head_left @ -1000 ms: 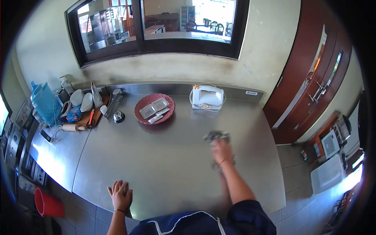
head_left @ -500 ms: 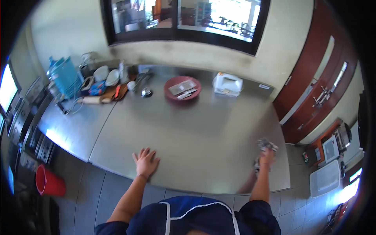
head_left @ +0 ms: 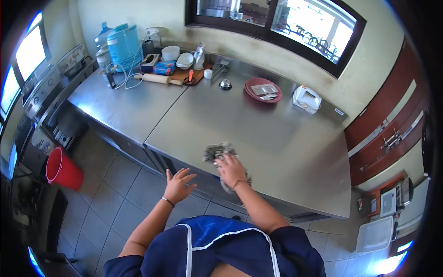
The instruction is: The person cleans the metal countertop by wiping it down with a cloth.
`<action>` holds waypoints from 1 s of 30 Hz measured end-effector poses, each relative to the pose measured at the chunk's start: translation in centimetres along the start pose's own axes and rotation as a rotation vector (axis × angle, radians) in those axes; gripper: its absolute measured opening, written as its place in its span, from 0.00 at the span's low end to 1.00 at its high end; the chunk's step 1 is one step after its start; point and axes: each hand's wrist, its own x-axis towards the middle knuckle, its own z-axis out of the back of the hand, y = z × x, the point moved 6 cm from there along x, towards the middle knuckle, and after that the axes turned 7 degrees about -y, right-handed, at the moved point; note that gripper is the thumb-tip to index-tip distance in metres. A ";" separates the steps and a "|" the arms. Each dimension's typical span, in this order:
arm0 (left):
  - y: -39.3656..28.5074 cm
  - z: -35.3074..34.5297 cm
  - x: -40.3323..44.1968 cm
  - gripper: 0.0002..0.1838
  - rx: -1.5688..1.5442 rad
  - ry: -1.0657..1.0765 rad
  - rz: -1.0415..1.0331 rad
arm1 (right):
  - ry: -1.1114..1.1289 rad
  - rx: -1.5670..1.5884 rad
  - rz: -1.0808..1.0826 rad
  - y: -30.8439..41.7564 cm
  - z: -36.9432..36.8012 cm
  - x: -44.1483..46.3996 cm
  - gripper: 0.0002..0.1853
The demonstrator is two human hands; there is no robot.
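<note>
My right hand (head_left: 230, 171) presses a crumpled patterned grey cloth (head_left: 214, 151) onto the steel table (head_left: 277, 138) near its front edge. Part of that cloth hangs down beside the wrist. My left hand (head_left: 179, 185) is open, fingers spread, holding nothing. It hovers just in front of the table's front edge, left of the cloth.
Toward the back stand a red plate (head_left: 251, 94) with packets, a white hand mixer (head_left: 307, 99) and a bell (head_left: 225, 84). At back left are a rolling pin (head_left: 154, 79), white bowls (head_left: 170, 52) and a blue container (head_left: 123, 48). A red bucket (head_left: 64, 168) is on the floor.
My right hand has carried the cloth left from the table's right end to the front middle. My left hand has lifted off the tabletop. The view has turned left.
</note>
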 end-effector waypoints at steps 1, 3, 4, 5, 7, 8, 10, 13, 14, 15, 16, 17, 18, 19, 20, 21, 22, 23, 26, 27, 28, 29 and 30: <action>1.2 1.3 -1.5 0.21 -0.023 -0.043 0.053 | 0.032 0.035 -0.001 0.5 -0.8 0.2 0.19; 4.2 3.1 -4.8 0.21 -0.041 -0.065 0.180 | 0.092 0.108 0.002 0.8 -2.0 1.4 0.20; 5.8 3.9 -6.5 0.20 -0.047 -0.077 0.243 | 0.040 0.097 -0.046 -0.7 -1.2 1.9 0.20; 7.5 4.4 -8.2 0.20 -0.054 -0.087 0.313 | 0.028 0.030 -0.105 -2.9 -0.5 2.2 0.20; 10.7 4.8 -11.8 0.19 -0.068 -0.102 0.456 | -0.014 -0.074 -0.269 -9.8 0.9 1.3 0.18; 11.9 5.1 -13.3 0.19 -0.073 -0.107 0.505 | -0.022 -0.199 -0.385 -13.7 2.0 0.1 0.18; 13.9 5.4 -15.8 0.18 -0.083 -0.117 0.599 | -0.030 -0.407 -0.691 -21.4 4.8 -3.8 0.17; 15.9 5.6 -17.5 0.17 -0.093 -0.166 0.682 | 0.021 -0.637 -1.082 -28.6 6.7 -8.9 0.21; 16.4 5.7 -17.5 0.16 -0.096 -0.175 0.709 | 0.068 -0.670 -1.195 -27.7 8.2 -8.4 0.21; 16.9 5.9 -17.2 0.16 -0.088 -0.172 0.718 | 0.064 -0.683 -1.233 -26.9 8.4 -7.4 0.21; 17.4 6.3 -16.6 0.16 -0.088 -0.178 0.714 | 0.063 -0.698 -1.273 -26.1 8.2 -6.6 0.21; 18.0 6.6 -15.9 0.16 -0.089 -0.183 0.707 | 0.061 -0.715 -1.314 -25.7 7.4 -5.8 0.21; 18.5 7.0 -14.9 0.16 -0.092 -0.190 0.698 | 0.074 -0.715 -1.252 -25.5 5.7 -4.7 0.21; 19.2 7.4 -13.7 0.16 -0.093 -0.197 0.691 | 0.085 -0.717 -1.189 -25.6 3.8 -3.6 0.22; 19.8 7.9 -12.1 0.16 -0.102 -0.204 0.665 | 0.092 -0.721 -1.126 -25.7 1.9 -2.0 0.22; 20.4 8.4 -10.3 0.16 -0.112 -0.210 0.639 | 0.050 -0.698 -1.037 -24.5 -0.2 0.3 0.22; 20.9 8.7 -8.7 0.16 -0.124 -0.211 0.616 | 0.044 -0.603 -0.959 -22.5 -2.2 3.0 0.21; 21.1 9.2 -6.8 0.16 -0.124 -0.224 0.568 | 0.037 -0.508 -0.879 -20.2 -4.3 6.2 0.20; 21.5 10.9 -0.2 0.16 -0.142 -0.260 0.428 | -0.045 -0.231 -0.695 -13.0 -11.9 14.8 0.16; 21.5 11.4 1.8 0.17 -0.164 -0.263 0.393 | -0.059 -0.087 -0.640 -10.1 -14.0 17.8 0.15; 21.4 11.7 3.7 0.18 -0.186 -0.265 0.358 | -0.133 0.076 -0.533 -7.7 -17.0 20.5 0.14; 21.4 12.1 5.4 0.21 -0.183 -0.281 0.329 | -0.115 0.348 -0.463 -5.4 -19.9 23.4 0.14; 21.3 12.3 7.0 0.24 -0.181 -0.299 0.300 | -0.108 0.675 -0.457 -3.1 -22.9 25.8 0.16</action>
